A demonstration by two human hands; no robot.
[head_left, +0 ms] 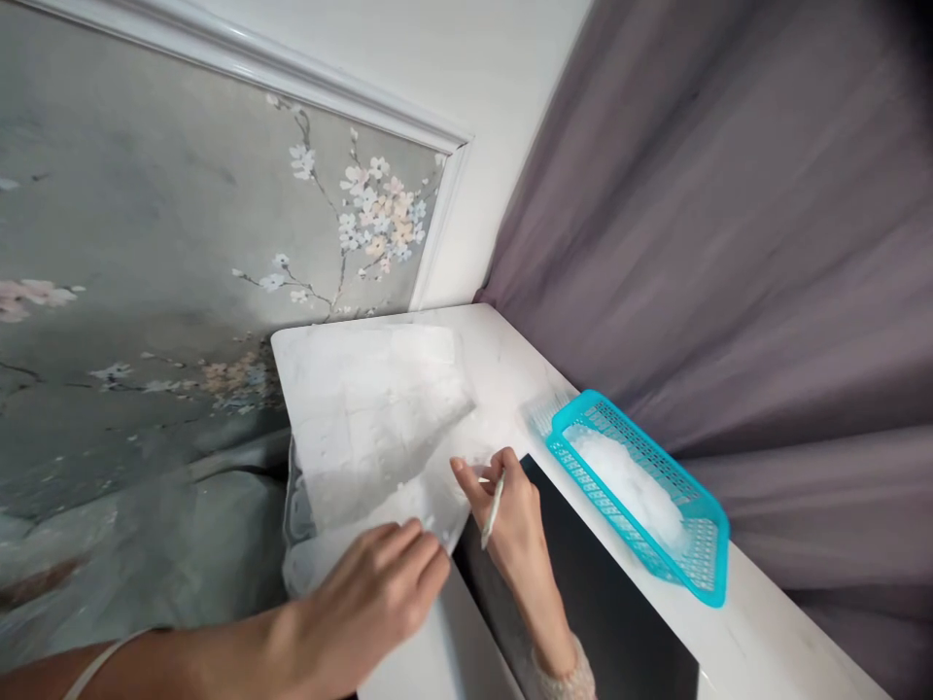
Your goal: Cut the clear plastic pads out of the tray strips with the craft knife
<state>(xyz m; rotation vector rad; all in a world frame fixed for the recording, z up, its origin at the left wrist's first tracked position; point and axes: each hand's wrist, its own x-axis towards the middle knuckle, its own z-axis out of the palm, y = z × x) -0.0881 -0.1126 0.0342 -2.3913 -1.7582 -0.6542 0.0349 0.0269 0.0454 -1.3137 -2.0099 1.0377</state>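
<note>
A translucent whitish plastic sheet [394,418], creased into squares and lifted at its near edge, lies over the white tabletop. My left hand [371,593] is closed with curled fingers on its near edge. To the right, my right hand [514,515] has a thin, pale, pen-like stick [494,510] tucked in its closed fingers. Its thumb and index finger reach the right edge of the sheet. Whether they also pinch the plastic I cannot tell. The stick's exact kind is unclear.
A turquoise plastic basket [710,525] with white fluffy material [634,491] stands at the right. A dark flat panel [612,603] lies beneath my right forearm. Clear plastic containers [297,506] show at the left edge. A purple curtain [729,243] and a floral wall panel [219,194] border the table [502,360].
</note>
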